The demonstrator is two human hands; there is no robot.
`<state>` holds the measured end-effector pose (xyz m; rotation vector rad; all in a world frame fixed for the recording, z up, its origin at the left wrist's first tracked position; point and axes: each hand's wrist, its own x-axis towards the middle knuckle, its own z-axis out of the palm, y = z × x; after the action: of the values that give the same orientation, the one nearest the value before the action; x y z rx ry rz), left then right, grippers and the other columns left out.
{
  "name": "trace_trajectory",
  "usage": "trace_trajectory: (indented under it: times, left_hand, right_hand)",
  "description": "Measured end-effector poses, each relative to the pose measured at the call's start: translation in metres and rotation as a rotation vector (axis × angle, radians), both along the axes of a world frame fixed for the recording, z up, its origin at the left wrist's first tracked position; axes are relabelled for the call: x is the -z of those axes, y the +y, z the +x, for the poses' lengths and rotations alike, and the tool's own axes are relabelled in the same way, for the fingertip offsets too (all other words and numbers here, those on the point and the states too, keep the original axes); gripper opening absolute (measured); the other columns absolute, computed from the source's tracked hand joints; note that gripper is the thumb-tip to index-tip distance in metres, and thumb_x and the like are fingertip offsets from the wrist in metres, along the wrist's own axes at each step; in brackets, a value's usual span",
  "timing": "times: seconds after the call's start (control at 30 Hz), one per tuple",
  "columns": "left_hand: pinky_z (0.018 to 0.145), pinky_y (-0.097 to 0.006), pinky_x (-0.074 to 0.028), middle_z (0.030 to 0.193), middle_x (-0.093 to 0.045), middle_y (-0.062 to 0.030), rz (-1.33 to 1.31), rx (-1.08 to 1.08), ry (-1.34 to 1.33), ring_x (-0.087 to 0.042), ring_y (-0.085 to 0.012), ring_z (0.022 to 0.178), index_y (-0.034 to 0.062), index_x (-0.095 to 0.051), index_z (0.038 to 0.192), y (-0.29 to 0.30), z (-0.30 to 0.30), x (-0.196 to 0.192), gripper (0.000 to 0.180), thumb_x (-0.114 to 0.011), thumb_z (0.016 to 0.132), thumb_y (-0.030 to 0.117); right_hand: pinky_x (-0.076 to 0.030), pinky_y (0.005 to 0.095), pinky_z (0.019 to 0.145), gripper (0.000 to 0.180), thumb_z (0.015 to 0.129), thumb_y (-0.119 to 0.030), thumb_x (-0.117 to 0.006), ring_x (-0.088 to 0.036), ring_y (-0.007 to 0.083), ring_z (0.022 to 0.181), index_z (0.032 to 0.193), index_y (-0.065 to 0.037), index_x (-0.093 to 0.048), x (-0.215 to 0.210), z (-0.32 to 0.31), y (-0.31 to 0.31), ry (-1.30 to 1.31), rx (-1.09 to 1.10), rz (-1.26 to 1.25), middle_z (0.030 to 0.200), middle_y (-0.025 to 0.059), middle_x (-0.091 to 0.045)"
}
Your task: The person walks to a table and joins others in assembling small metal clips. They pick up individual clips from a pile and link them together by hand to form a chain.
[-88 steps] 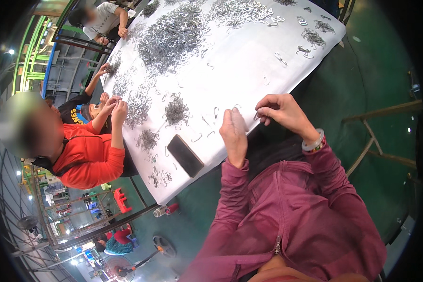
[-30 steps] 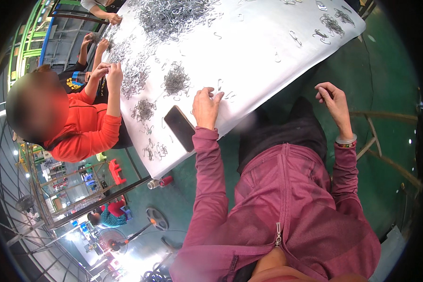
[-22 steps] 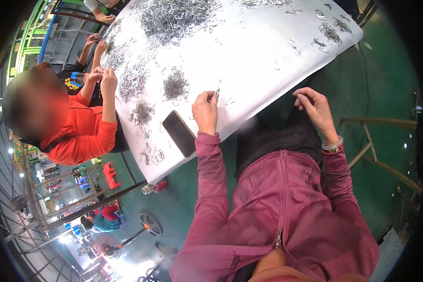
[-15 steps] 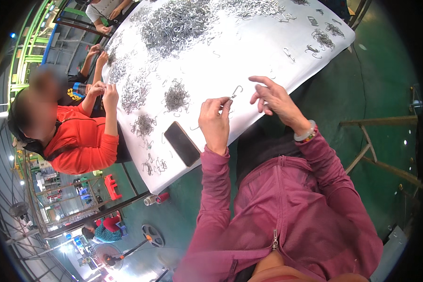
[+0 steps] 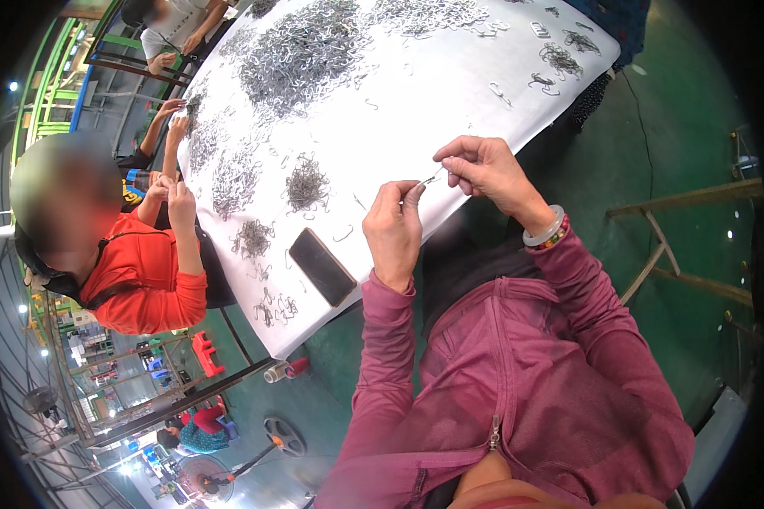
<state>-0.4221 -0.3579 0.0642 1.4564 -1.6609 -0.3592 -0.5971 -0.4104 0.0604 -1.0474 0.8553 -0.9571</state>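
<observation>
Just over the near edge of the white-covered table (image 5: 399, 114), my left hand (image 5: 394, 233) is closed, pinching a small metal hook (image 5: 429, 180) between thumb and fingertips. The fingers of my right hand (image 5: 494, 180) are pinched together at the hook's other end. Its exact shape is partly hidden by my fingertips. A black phone (image 5: 323, 267) lies flat on the table left of my left hand. Beyond the phone is a small pile of dark wire hooks (image 5: 307, 183). A single loose hook (image 5: 343, 233) rests between the phone and my left hand.
A large heap of silvery hooks (image 5: 301, 55) covers the far table, with smaller clusters (image 5: 560, 59) at the far right. A co-worker in a red jacket (image 5: 148, 276) handles something small at the left edge. A wooden frame (image 5: 683, 199) stands on the green floor at right.
My right hand has moved left, from spread fingers apart from the hook to a pinch at its free end. My left hand keeps its hold, and the hook now lies lower.
</observation>
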Motion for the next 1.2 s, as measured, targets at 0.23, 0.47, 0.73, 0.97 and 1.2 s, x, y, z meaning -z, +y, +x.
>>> trace_trajectory:
  times: [0.23,0.47,0.73,0.97,1.2]
  left_hand:
    - [0.056,-0.03,-0.05,0.075,-0.066,-0.0107,0.079,0.031,0.062,-0.065,-0.019,0.065,-0.0008,-0.06,0.086,0.002,-0.016,0.003,0.012,-0.068,0.09,0.008]
    - [0.056,-0.025,-0.05,0.072,-0.067,-0.0082,-0.006,0.001,0.104,-0.064,-0.0119,0.064,-0.0011,-0.063,0.085,-0.001,-0.02,0.0,0.014,-0.072,0.087,0.009]
    - [0.058,-0.027,-0.049,0.072,-0.066,-0.0084,-0.078,-0.001,-0.006,-0.063,-0.0143,0.064,-0.0011,-0.063,0.083,0.003,-0.016,-0.013,0.012,-0.072,0.086,0.005]
    - [0.056,-0.027,-0.047,0.072,-0.066,-0.0084,-0.088,0.002,0.004,-0.062,-0.0138,0.063,-0.0007,-0.063,0.084,0.002,-0.016,-0.007,0.012,-0.072,0.086,0.006]
    - [0.057,-0.025,-0.047,0.073,-0.067,-0.0061,-0.08,-0.022,0.12,-0.061,-0.011,0.063,0.001,-0.07,0.088,0.002,-0.009,0.003,0.006,-0.072,0.085,0.006]
  right_hand:
    - [-0.036,0.016,0.045,0.028,0.088,-0.007,-0.063,-0.05,0.0029,0.052,0.116,-0.002,-0.062,-0.016,-0.019,-0.007,-0.078,-0.008,0.034,0.068,0.0024,-0.062]
    - [-0.038,0.0153,0.046,0.02,0.092,-0.01,-0.062,-0.054,0.0035,0.058,0.109,-0.001,-0.062,-0.019,-0.025,-0.008,-0.011,-0.015,0.014,0.073,0.0023,-0.062]
    - [-0.039,0.0155,0.046,0.01,0.093,-0.01,-0.061,-0.054,0.0039,0.057,0.096,-0.001,-0.06,-0.021,-0.019,-0.006,0.014,-0.053,-0.039,0.072,0.0032,-0.062]
    - [-0.037,0.0153,0.043,0.009,0.094,-0.01,-0.061,-0.053,0.0035,0.054,0.095,-0.001,-0.059,-0.02,-0.014,-0.007,0.016,-0.151,0.008,0.072,0.0033,-0.062]
    - [-0.037,0.0167,0.042,0.009,0.094,-0.01,-0.06,-0.054,0.0047,0.051,0.094,-0.001,-0.059,-0.005,-0.012,-0.012,0.082,-0.181,0.043,0.07,0.0036,-0.062]
